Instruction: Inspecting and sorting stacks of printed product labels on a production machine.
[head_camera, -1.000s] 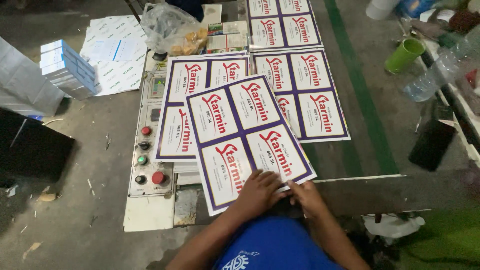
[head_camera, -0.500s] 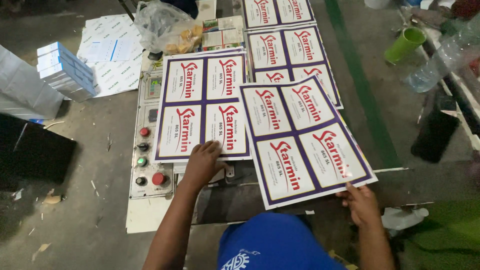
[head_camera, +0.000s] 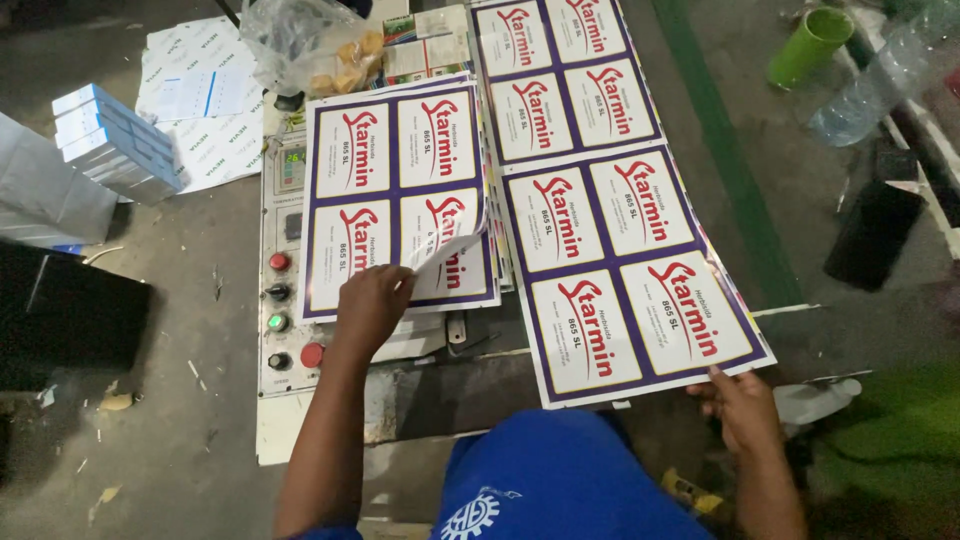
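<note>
Left hand (head_camera: 372, 305) had its fingertips pinched on the lower right corner of the top sheet of the stack of printed label sheets (head_camera: 395, 190), that corner peeled up and curling. Right hand (head_camera: 742, 405) gripped the near edge of a separate loose label sheet (head_camera: 628, 270), which lay just right of the stack, near end overhanging the edge of the tabletop (head_camera: 430, 385).

Risks, as I judged them:
- The curl was tight at the pinch. Lifting from one corner could crease the sheet or pick up two at once if they cling.
- The loose sheet was held at one edge only, angled off the line of more label sheets (head_camera: 565, 75) further up. A pull could skew it, or let the unsupported end sag and fold.
- The stack sat partly over a control panel (head_camera: 285, 290) with red and green buttons. Dragging sheets across could snag or press one.

Further out: clear plastic bag (head_camera: 300, 45) touching the stack's top edge, could catch a sliding sheet. Small boxes (head_camera: 115, 145), green cup (head_camera: 810, 45) and plastic bottle (head_camera: 880, 85) were well apart.
</note>
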